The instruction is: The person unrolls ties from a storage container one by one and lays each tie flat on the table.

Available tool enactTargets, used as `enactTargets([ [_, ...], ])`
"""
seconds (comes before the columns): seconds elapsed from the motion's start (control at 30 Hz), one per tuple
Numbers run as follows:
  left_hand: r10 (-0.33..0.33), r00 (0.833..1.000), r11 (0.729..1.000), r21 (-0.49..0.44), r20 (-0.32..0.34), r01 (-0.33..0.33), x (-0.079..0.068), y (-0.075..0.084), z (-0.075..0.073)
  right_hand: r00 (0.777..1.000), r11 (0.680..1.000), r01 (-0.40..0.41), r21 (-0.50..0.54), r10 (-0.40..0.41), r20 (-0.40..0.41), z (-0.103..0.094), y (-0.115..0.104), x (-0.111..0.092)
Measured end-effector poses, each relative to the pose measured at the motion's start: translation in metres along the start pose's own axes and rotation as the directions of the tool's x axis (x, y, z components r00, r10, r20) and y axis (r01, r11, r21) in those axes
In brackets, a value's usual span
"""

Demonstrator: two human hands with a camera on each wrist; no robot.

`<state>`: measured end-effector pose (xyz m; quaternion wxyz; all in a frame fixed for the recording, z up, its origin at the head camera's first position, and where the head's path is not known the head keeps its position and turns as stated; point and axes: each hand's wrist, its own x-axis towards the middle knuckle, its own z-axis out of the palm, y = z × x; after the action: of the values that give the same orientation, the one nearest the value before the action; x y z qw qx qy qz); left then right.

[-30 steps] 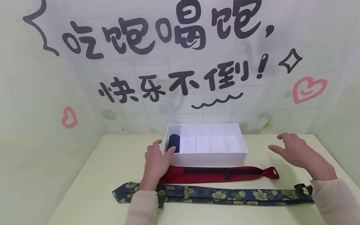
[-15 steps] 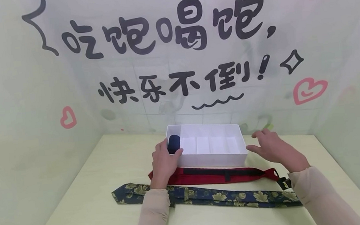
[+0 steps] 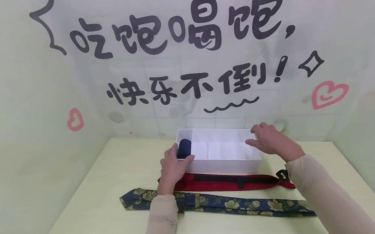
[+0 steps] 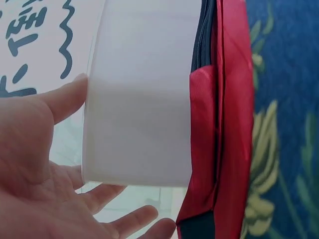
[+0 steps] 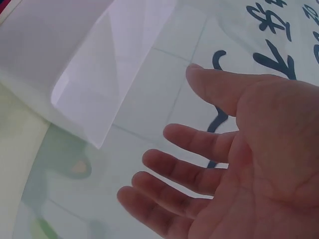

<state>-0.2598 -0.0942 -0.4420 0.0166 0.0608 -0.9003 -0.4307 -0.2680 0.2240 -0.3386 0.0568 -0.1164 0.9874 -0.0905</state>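
Note:
A white divided box (image 3: 226,165) stands at the back of the table, with a dark navy roll (image 3: 185,147) in its leftmost compartment. My left hand (image 3: 173,167) is at the box's left end, its thumb touching the rim in the left wrist view and its fingers loosely spread past the end wall. Over the box's right end hovers my right hand (image 3: 271,140); the right wrist view shows its fingers relaxed and apart from the box. A red necktie (image 3: 187,185) with a dark strip lies in front of the box. Nearer lies a navy floral necktie (image 3: 230,204), partly under both forearms.
A wall with black lettering (image 3: 198,85) rises right behind the box. Side walls (image 3: 42,144) close in the table (image 3: 91,199) on the left and right. Bare tabletop shows at the left and along the front.
My right hand has moved left to the box's right end. My left hand has shifted slightly right along the box's left end. The box and neckties have stayed in place.

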Motion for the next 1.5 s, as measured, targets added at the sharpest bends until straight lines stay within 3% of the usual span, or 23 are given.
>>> enactTargets([
  [0.33,0.026,1.000,0.999,0.026,0.009,-0.027,0.006,-0.005,-0.007,0.994,0.992,0.107,0.069,-0.107,0.002,0.009,-0.030,0.041],
  [0.67,0.002,1.000,0.991,0.132,0.013,-0.004,0.008,-0.011,-0.018,0.984,0.975,0.172,0.142,-0.176,0.013,0.027,-0.068,0.080],
  [1.17,0.040,0.999,0.982,0.185,-0.019,-0.036,0.004,-0.012,-0.014,0.953,0.947,0.304,0.105,-0.302,-0.030,0.050,-0.116,0.106],
  [1.5,0.044,0.999,0.980,0.194,0.000,-0.043,0.002,-0.014,-0.013,0.927,0.924,0.376,0.067,-0.373,-0.043,0.068,-0.142,0.114],
])
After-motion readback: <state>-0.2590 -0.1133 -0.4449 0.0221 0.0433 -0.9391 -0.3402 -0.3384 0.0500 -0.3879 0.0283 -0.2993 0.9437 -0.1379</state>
